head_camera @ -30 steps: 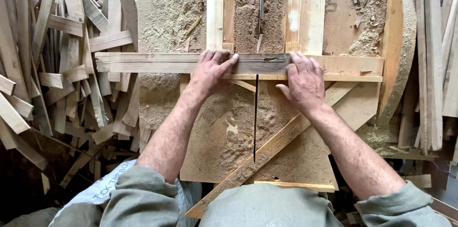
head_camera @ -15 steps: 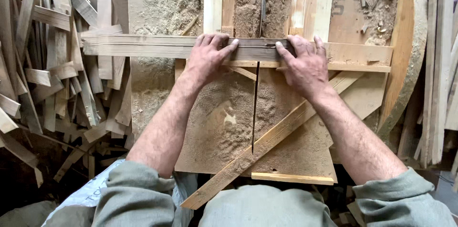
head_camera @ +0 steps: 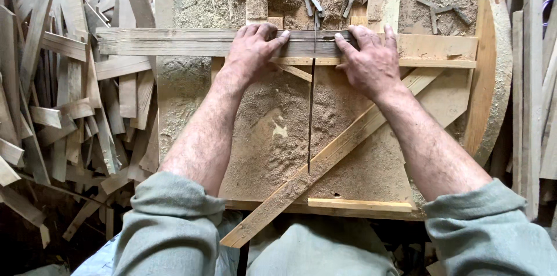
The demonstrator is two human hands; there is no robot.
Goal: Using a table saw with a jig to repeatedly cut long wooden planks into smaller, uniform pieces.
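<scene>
Lying far left: a big messy pile of thin wood strips (head_camera: pixel 64 108), criss-crossed every which way, some flat, some tipped up.

Next over, a long flat wooden slat (head_camera: pixel 174 42), laid sideways across a sawdust-covered work table (head_camera: pixel 191 96). Left end sticking out toward the strip pile, right end reaching a wider pale board (head_camera: pixel 441 50) that runs the same way under it.

Then the left hand (head_camera: pixel 250 50), palm down on the slat, fingers bent a little and pressed flat on top, thumb stretched out along the near edge. Not wrapped around it, just pushing down. Grey-green sleeve rolled back by the elbow.

In the middle, a thin dark saw blade (head_camera: pixel 311 108), running straight from near the body up to the slat, meeting it right between both hands. Loose sawdust (head_camera: pixel 278 131) heaped on both sides of it. Beyond the slat, a few small dark wood bits (head_camera: pixel 316 2) lying in more dust.

Then the right hand (head_camera: pixel 371 61), also palm down, fingers spread and resting on the slat, thumb pointing toward the blade. Open and flat, pressing, not gripping.

Below it, a long slanted batten (head_camera: pixel 348 148) crossing the table from low left to high right.

Far right: a curved wooden edge (head_camera: pixel 493 73) and more tall strips (head_camera: pixel 531 79) standing side by side.
</scene>
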